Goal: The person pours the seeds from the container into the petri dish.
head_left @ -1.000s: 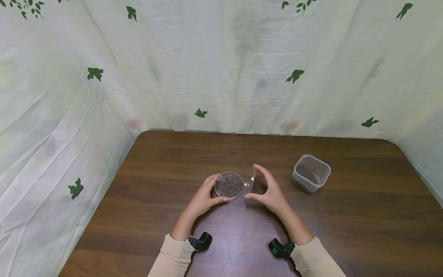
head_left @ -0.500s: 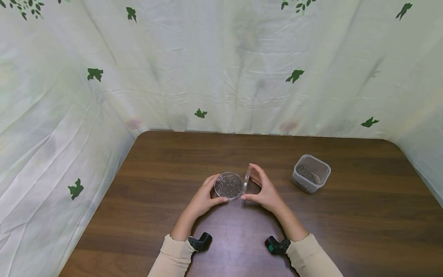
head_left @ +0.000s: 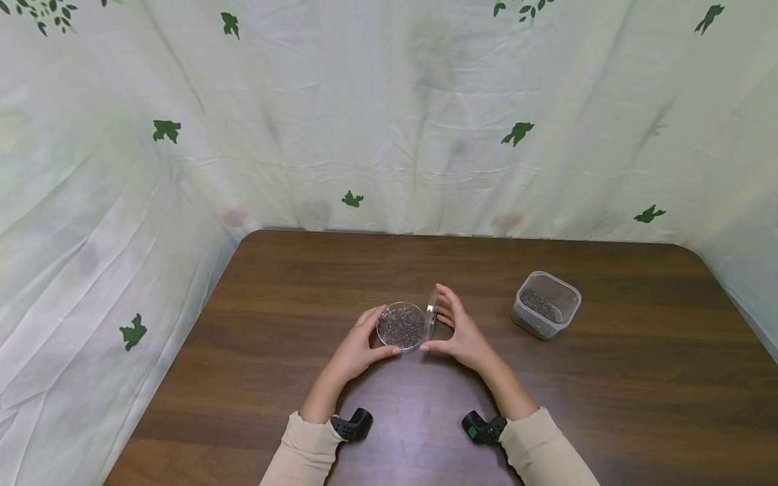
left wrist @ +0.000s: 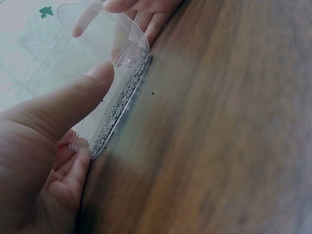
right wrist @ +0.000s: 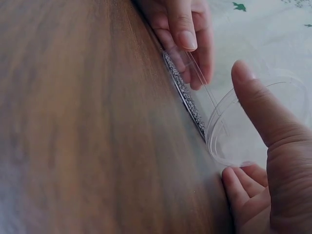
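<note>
A clear round petri dish (head_left: 402, 302) stands on the table, holding a layer of dark grey granules (head_left: 402, 327). My left hand (head_left: 352, 349) grips it from the left, thumb at the near side and fingers at the far side. At the dish's right edge, my right hand (head_left: 467, 343) holds the clear round lid (head_left: 430, 318) between thumb and fingers. The lid is tilted steeply on edge, its lower rim right at the dish's rim in the right wrist view. Both wrist views show the granules through the dish's wall.
A clear rectangular plastic tub (head_left: 566, 297) with more grey granules (head_left: 537, 305) stands on the brown wooden table (head_left: 292, 283), right of my hands. A pale curtain (head_left: 377, 121) with green leaf prints hangs behind the table. A tiny dark speck (left wrist: 152, 93) lies near the dish.
My right hand has moved slightly left with the lid, bringing it up to the dish's right edge and changing its tilt. The left hand and dish have stayed in place.
</note>
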`<state>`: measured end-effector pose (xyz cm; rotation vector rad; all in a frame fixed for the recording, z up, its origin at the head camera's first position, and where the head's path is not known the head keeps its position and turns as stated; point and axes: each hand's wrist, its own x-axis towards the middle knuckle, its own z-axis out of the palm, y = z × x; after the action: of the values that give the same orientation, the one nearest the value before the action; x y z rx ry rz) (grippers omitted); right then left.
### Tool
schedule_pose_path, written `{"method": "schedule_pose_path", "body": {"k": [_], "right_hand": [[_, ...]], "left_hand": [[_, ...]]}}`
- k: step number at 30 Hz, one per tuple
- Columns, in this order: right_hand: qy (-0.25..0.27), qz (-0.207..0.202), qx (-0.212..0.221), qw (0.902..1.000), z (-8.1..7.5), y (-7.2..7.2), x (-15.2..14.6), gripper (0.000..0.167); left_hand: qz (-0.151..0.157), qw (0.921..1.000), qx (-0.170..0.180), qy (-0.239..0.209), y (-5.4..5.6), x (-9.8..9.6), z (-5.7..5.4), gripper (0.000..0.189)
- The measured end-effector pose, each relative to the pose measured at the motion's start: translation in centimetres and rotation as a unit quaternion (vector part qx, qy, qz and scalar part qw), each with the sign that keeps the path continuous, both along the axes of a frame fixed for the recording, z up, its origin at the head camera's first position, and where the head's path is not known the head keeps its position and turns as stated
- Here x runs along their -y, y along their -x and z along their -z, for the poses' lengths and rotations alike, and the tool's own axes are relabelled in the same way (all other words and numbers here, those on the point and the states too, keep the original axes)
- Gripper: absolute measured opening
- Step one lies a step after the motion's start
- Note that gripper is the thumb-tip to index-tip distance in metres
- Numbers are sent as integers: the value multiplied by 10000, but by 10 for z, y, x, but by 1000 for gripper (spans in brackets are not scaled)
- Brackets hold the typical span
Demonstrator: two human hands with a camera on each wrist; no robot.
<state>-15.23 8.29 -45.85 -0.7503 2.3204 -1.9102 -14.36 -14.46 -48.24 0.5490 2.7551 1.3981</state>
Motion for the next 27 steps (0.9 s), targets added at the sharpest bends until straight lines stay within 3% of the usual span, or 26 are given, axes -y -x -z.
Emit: {"method": "schedule_pose_path", "body": {"k": [7, 27], "right_hand": [[-276, 86, 32, 9996, 25, 12, -1, 109], [-636, 231, -262, 9974, 26, 12, 5, 104]], "left_hand": [[34, 10000, -25, 8, 0, 0, 0, 84], [44, 10000, 23, 83, -1, 1, -2, 85]]}}
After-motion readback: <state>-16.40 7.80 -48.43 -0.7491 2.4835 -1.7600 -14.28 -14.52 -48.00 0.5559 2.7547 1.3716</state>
